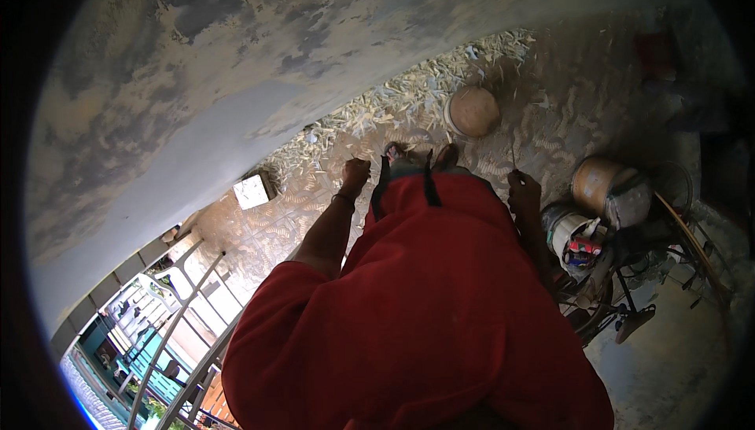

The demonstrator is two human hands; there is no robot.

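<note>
Scraps (pixel 370 113) near your feet (pixel 446 156) could make you slip; the tub (pixel 476 111) could trip you. Your left hand (pixel 356 174) makes a fist; your right hand (pixel 524 191) pinches a thin stick (pixel 513 152).

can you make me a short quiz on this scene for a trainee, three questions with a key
1. True or false: pale scraps lie strewn on the floor along the foot of the wall.
2. Multiple choice: what colour is the person's shirt? a) blue b) white c) red
3. Which is nearer the white square object, the left hand or the right hand?

Key:
1. True
2. c
3. The left hand
</note>
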